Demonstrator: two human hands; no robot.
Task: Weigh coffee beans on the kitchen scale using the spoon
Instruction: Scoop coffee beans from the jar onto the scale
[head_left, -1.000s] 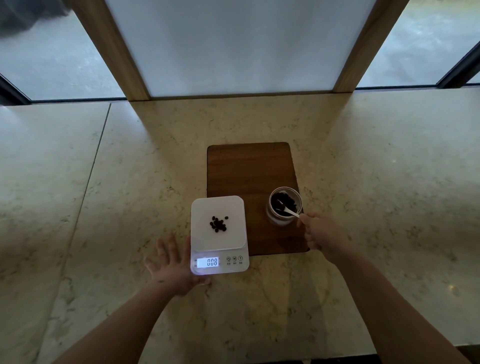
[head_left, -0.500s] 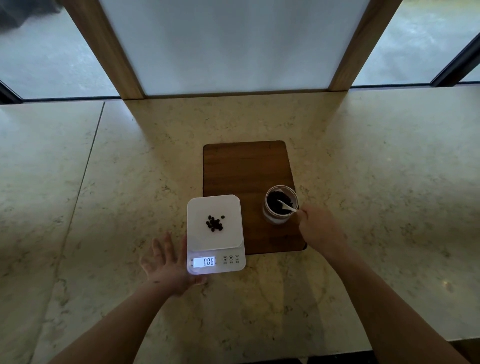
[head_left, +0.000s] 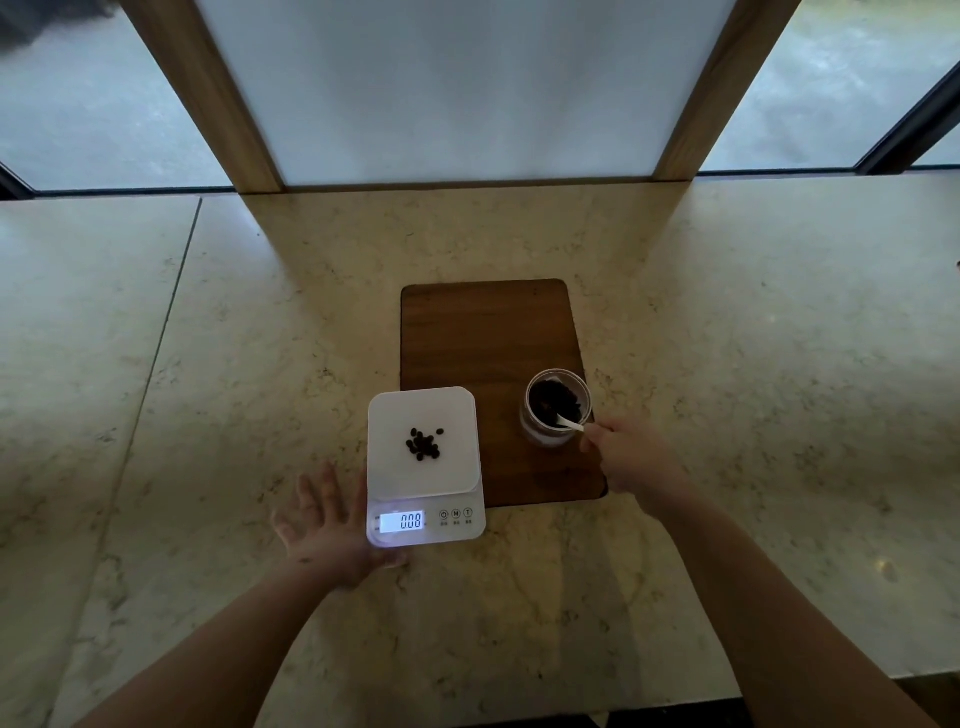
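A white kitchen scale (head_left: 422, 486) sits on the marble counter, its lit display reading 008. A small heap of dark coffee beans (head_left: 425, 445) lies on its platform. To its right a glass jar (head_left: 556, 413) of beans stands on a brown wooden board (head_left: 488, 338). My right hand (head_left: 631, 460) pinches the handle of a white spoon (head_left: 570, 424) whose bowl dips into the jar's beans. My left hand (head_left: 327, 525) lies flat on the counter, fingers spread, touching the scale's left front corner.
The marble counter (head_left: 753, 415) runs wide to both sides, with a seam at the left. Two wooden posts and a white panel (head_left: 467, 88) rise at the back edge. The counter's front edge shows at the lower right.
The spoon has shifted slightly inside the jar with my right hand. The left hand and the scale reading stay the same; the view moved a little.
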